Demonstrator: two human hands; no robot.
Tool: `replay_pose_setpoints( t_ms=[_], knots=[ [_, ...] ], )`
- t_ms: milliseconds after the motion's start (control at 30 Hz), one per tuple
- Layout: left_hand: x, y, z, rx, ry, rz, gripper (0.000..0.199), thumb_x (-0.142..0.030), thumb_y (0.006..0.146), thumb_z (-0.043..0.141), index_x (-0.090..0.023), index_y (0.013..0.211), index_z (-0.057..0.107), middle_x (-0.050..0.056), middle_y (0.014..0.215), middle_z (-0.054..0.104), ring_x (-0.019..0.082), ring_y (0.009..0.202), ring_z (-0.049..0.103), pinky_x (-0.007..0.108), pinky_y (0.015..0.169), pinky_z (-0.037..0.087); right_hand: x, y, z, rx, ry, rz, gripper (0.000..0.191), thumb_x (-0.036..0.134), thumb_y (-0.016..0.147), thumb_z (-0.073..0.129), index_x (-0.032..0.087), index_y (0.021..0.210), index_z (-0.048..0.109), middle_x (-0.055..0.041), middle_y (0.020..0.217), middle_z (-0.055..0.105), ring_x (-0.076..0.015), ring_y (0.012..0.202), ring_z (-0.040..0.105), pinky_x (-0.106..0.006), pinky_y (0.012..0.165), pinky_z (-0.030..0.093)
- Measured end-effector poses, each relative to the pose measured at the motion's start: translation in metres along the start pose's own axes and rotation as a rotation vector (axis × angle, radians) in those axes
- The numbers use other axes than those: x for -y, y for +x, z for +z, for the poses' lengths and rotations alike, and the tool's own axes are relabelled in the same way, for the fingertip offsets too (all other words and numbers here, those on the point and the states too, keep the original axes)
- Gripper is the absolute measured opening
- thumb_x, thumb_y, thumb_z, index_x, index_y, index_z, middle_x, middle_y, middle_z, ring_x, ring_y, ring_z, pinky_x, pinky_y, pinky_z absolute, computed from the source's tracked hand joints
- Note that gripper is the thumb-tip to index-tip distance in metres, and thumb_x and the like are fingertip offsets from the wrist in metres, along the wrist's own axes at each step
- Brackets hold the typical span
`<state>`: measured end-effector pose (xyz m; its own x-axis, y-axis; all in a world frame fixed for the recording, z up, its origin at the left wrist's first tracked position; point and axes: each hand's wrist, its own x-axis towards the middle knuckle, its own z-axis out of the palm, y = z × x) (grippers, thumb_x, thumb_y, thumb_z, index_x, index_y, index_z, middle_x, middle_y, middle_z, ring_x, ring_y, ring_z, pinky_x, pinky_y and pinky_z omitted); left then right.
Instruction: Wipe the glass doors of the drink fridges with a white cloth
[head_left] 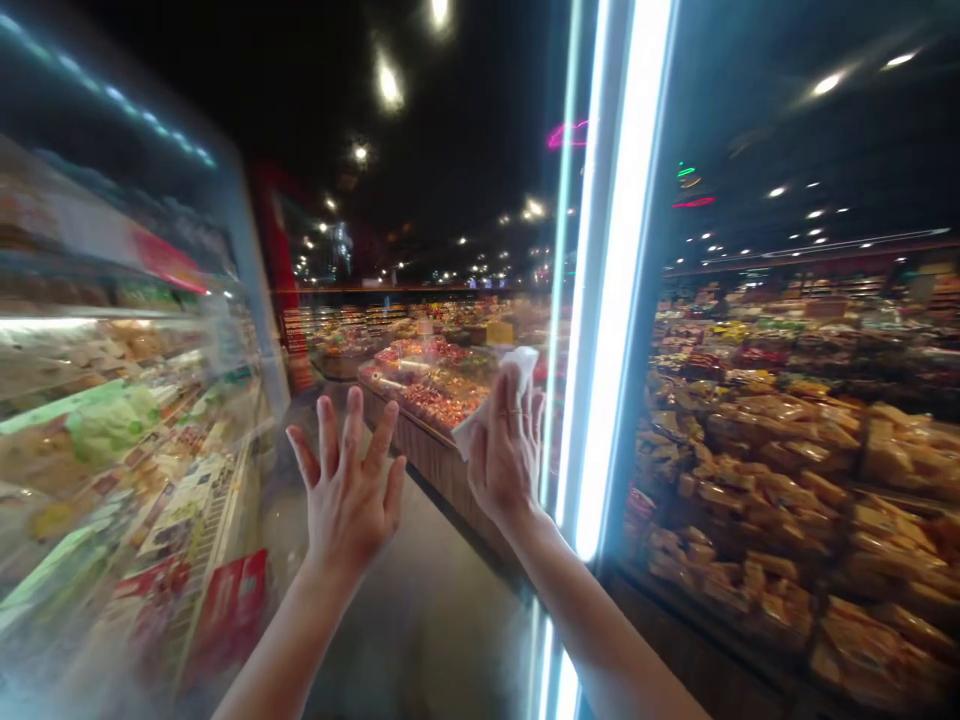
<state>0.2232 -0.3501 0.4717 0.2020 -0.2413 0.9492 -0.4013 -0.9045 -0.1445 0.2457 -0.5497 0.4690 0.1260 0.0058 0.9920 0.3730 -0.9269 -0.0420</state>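
A folded white wiping cloth lies under the fingers of my right hand, its edges showing past the fingertips and beside the thumb. That hand presses the cloth flat against what looks like a clear glass pane, close to a bright vertical light strip. My left hand is raised with its fingers spread, and it holds nothing. The palm faces away from me toward the same pane; whether it touches the glass I cannot tell.
At left, shelves of packaged food stand behind a price rail, with a red sign low down. Bagged goods fill a display on the right. Beyond my hands stands a wood-sided bin on a grey floor.
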Motion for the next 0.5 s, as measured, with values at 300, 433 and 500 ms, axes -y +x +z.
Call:
replay_pose_setpoints(
  t_ms=[300, 433, 500],
  knots=[
    [0.057, -0.016, -0.026, -0.013, 0.078, -0.054, 0.080, -0.030, 0.098, 0.058, -0.035, 0.165, 0.015, 0.001, 0.176, -0.003, 0.031, 0.163, -0.008, 0.064, 0.130, -0.005, 0.053, 0.003, 0.020, 0.012, 0.022, -0.019, 0.079, 0.022, 0.104, 0.037, 0.018, 0.166, -0.011, -0.0127, 0.175, 0.007, -0.0316, 0.162, 0.002, -0.066, 0.127, 0.024],
    [0.088, -0.027, -0.041, -0.018, 0.087, -0.074, 0.080, -0.030, 0.098, 0.057, -0.036, 0.165, 0.013, -0.002, 0.176, -0.005, 0.031, 0.163, -0.009, 0.064, 0.131, -0.003, 0.088, 0.009, 0.030, 0.059, 0.030, -0.143, 0.079, 0.024, 0.104, 0.039, 0.019, 0.166, -0.009, -0.0111, 0.175, 0.011, -0.0302, 0.162, 0.005, -0.064, 0.128, 0.022],
    [0.104, -0.032, -0.050, -0.020, 0.095, -0.087, 0.080, -0.029, 0.098, 0.057, -0.037, 0.165, 0.013, -0.002, 0.176, -0.005, 0.031, 0.163, -0.009, 0.064, 0.131, -0.004, 0.107, 0.011, 0.035, 0.022, 0.023, -0.089, 0.078, 0.023, 0.104, 0.038, 0.019, 0.166, -0.010, -0.0115, 0.175, 0.008, -0.0311, 0.162, 0.003, -0.066, 0.128, 0.021]
  ],
)
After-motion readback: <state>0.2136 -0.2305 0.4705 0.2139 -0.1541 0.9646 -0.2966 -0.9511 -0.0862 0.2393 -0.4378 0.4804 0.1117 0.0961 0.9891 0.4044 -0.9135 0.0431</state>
